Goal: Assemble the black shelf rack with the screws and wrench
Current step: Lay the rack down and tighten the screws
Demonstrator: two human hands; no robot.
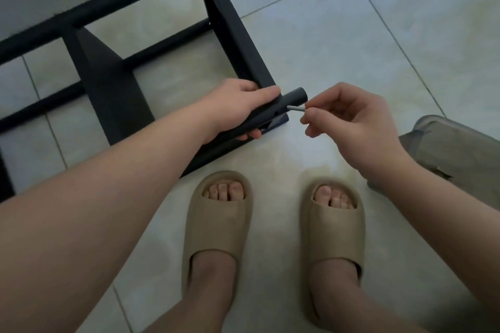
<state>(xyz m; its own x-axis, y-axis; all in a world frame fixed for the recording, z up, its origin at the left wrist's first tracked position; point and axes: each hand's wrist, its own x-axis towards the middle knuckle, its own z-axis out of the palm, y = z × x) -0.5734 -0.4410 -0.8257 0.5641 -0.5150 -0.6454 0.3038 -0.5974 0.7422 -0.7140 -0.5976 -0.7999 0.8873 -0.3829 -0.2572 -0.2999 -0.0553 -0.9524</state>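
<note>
Gripping the tube [293,96] at the rack [232,35] corner with my left hand [238,108], right hand [349,121] pinching the screw [296,108] by its head; probably slippery, tube looks rigid.

Our left forearm [121,178] reaches forward from the lower left, bare, wrist straight; our left hand [238,108] grips a dark tube [293,97], fingers wrapped over it, one fingertip showing beneath; our right forearm [433,197] comes in from the right; our right hand [349,121] pinches a small grey screw [296,108] at its fingertips, the other fingers loosely curled; the hands are near, not touching.
</note>
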